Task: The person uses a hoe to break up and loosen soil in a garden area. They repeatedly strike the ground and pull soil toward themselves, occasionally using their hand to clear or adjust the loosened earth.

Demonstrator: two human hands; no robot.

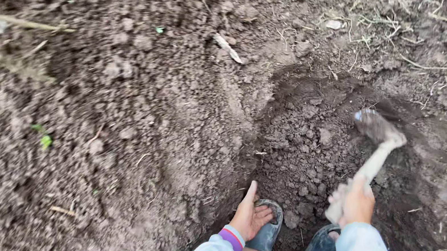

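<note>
My right hand (356, 203) grips the pale wooden handle of a small hoe (375, 141), whose muddy blade sits in the dark dug trench ahead of me. My left hand (249, 214) is open, palm up, resting low beside my left grey sandal (268, 232). My right sandal (319, 249) stands next to it in the trench. Both arms wear light blue-grey sleeves, and the left cuff has a purple and pink band.
A mound of loose brown soil (111, 105) rises along the left. The trench (313, 143) runs ahead between the mound and firmer ground at right, strewn with dry twigs (438, 67). Small green sprouts (43, 139) dot the mound.
</note>
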